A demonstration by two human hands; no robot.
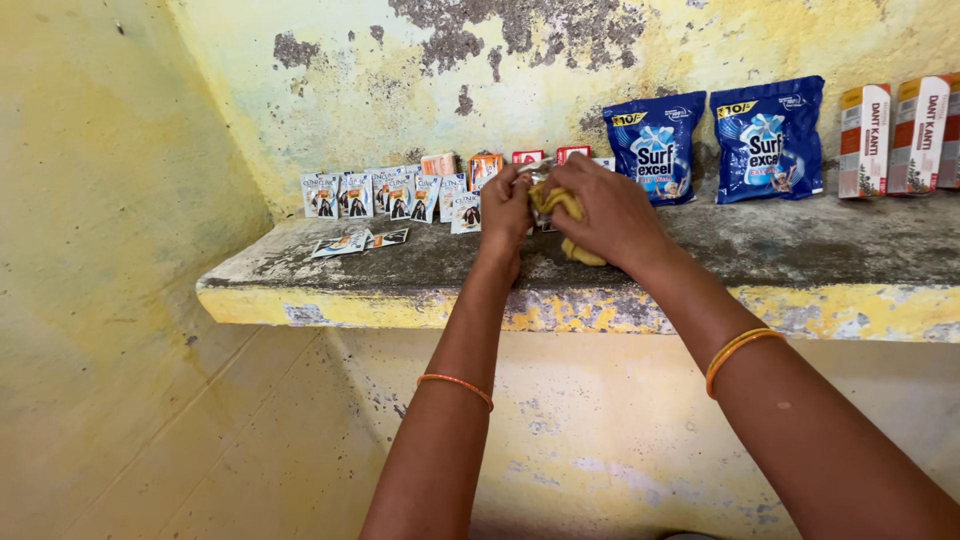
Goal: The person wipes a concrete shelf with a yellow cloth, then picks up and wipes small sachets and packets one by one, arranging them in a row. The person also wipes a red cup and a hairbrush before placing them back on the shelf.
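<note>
Both hands meet over the middle of a rough, grey-topped stone shelf [800, 262] built into a peeling yellow wall [400, 90]. The left hand [505, 208] has its fingers curled shut around a small shiny sachet [537, 178], of which only a silvery edge shows above the knuckles. The right hand [612, 212] lies over a crumpled yellow cloth [560, 203], its fingers pressed together and closed on the cloth, which pokes out between the two hands and again below the right palm, where a fold touches the shelf top. The cloth sits against the sachet, just in front of the row of goods. Each forearm wears a thin orange bangle, one on the left [455, 384] and one on the right [738, 350]. Along the back of the shelf, left of the hands, a line of small white sachets [385, 196] leans upright against the wall, and two flat sachets [358, 241] lie loose nearer the front edge. Behind the hands stand a few small orange and red packets [485, 166]. To the right, well apart from the hands, two blue detergent pouches [712, 142] lean on the wall side by side, and beyond them several upright white-and-orange cartons [895, 136] reach the picture's edge. The shelf's front lip is chipped yellow paint.
</note>
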